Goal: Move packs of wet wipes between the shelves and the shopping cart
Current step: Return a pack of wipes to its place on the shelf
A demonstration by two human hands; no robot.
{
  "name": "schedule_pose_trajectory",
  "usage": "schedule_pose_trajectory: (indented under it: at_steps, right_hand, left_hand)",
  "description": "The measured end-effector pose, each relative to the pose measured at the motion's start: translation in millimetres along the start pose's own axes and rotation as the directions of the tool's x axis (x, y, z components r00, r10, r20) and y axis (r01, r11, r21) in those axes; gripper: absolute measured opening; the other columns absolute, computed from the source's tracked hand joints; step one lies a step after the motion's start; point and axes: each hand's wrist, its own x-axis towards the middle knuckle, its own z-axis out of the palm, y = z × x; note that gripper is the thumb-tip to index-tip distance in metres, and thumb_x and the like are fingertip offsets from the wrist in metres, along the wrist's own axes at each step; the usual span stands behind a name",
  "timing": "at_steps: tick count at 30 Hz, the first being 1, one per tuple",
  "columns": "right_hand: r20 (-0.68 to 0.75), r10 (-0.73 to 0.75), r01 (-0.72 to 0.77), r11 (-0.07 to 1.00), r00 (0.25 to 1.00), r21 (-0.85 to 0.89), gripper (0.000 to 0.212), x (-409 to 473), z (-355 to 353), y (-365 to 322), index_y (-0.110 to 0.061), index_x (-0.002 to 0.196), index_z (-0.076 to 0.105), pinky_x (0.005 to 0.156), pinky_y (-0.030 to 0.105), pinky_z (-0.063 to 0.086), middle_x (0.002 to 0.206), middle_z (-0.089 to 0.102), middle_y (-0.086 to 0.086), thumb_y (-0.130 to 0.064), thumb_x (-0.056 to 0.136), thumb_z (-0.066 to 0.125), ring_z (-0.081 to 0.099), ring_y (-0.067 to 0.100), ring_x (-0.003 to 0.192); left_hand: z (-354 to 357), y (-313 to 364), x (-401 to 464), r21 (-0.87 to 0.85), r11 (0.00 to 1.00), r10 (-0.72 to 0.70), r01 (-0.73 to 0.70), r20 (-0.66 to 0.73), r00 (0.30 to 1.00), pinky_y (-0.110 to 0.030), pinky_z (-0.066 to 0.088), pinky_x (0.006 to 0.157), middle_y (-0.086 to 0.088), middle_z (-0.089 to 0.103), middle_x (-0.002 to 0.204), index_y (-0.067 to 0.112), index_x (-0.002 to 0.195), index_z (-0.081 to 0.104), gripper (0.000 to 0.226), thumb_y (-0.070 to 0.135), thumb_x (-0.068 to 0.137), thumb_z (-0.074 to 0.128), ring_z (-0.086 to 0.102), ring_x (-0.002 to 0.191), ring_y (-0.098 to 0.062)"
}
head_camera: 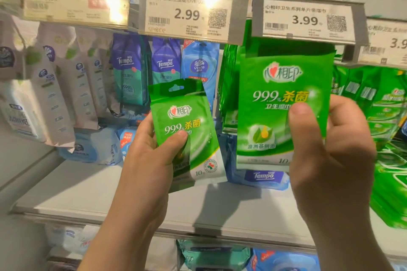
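Observation:
My left hand (144, 160) grips a small green pack of wet wipes (187, 132) by its lower left side, thumb on the front, and the pack tilts slightly. My right hand (330, 154) pinches a second green pack (279, 103), thumb on its front right side. The top of this pack sits just under the 3.99 price tag (306, 21), in front of a hanging row of the same green packs (229, 86). No shopping cart is in view.
Blue Tempo packs (130, 70) and a Vinda pack (199, 66) hang to the left, white packs (55, 86) further left. More green packs (387, 116) fill the right. A grey shelf board (88, 193) lies below the hands, with a flat Tempo pack (264, 177) on it.

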Motion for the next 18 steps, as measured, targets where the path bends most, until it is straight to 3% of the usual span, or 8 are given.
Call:
schedule_pose_trajectory:
  at_steps: [4,7,11,15,17,18]
  right_hand:
    - [0.016,0.097,-0.097,0.995,0.995,0.007,0.018,5.6,-1.7,3.9,-0.012,0.093,0.058,0.054,0.008,0.038,0.07,0.062,-0.005,-0.028,0.101,0.059,0.054,0.003,0.058]
    - [0.048,0.139,-0.138,0.99,0.989,-0.033,0.028,3.7,0.4,11.8,-0.015,0.094,0.056,0.064,0.017,0.041,0.067,0.057,-0.009,-0.044,0.096,0.057,0.053,0.006,0.061]
    - [0.039,0.184,-0.185,0.983,0.982,0.019,0.025,4.9,4.4,18.1,-0.014,0.098,0.061,0.064,0.019,0.047,0.074,0.068,-0.009,-0.039,0.099,0.061,0.063,0.006,0.067]
    - [0.013,0.232,-0.232,0.973,0.973,0.0,0.033,10.0,18.9,29.2,-0.02,0.096,0.058,0.073,0.044,0.052,0.077,0.066,-0.002,-0.053,0.092,0.056,0.061,0.017,0.069]
    - [0.018,0.228,-0.228,0.974,0.973,-0.016,0.042,13.3,25.4,35.1,-0.018,0.094,0.054,0.066,0.051,0.049,0.074,0.057,0.006,-0.059,0.089,0.054,0.052,0.029,0.066]
    - [0.02,0.221,-0.22,0.975,0.975,-0.026,0.042,15.2,27.4,37.4,-0.017,0.089,0.05,0.06,0.05,0.044,0.069,0.048,0.003,-0.059,0.09,0.054,0.044,0.027,0.062]
  left_hand:
    - [1.1,-1.4,-1.4,0.001,1.0,-0.001,0.001,-0.005,1.0,-0.026,0.054,0.048,0.004,0.079,0.104,0.033,0.125,0.064,0.037,0.007,0.099,0.057,0.076,0.079,-0.019]
    - [1.0,-1.9,-1.9,-0.002,1.0,-0.003,0.003,-0.001,1.0,-0.026,0.054,0.048,0.004,0.079,0.105,0.033,0.126,0.064,0.037,0.007,0.099,0.057,0.076,0.08,-0.018]
    - [-0.7,-3.0,-2.5,0.009,1.0,0.006,-0.006,-0.002,1.0,-0.027,0.055,0.051,0.003,0.078,0.107,0.033,0.126,0.064,0.037,0.008,0.099,0.057,0.075,0.086,-0.021]
    - [-3.2,-2.7,-3.1,0.003,1.0,0.009,-0.009,0.003,1.0,-0.029,0.055,0.053,0.003,0.078,0.108,0.034,0.127,0.063,0.038,0.009,0.099,0.058,0.075,0.087,-0.023]
    - [-2.8,-2.3,-3.6,-0.001,1.0,0.017,-0.017,0.002,1.0,-0.033,0.057,0.056,0.003,0.078,0.108,0.032,0.127,0.063,0.038,0.007,0.099,0.058,0.075,0.088,-0.023]
    - [-2.6,-2.3,-3.7,-0.005,1.0,0.022,-0.022,0.003,1.0,-0.036,0.058,0.063,0.002,0.078,0.109,0.03,0.127,0.063,0.038,0.006,0.098,0.058,0.075,0.091,-0.024]
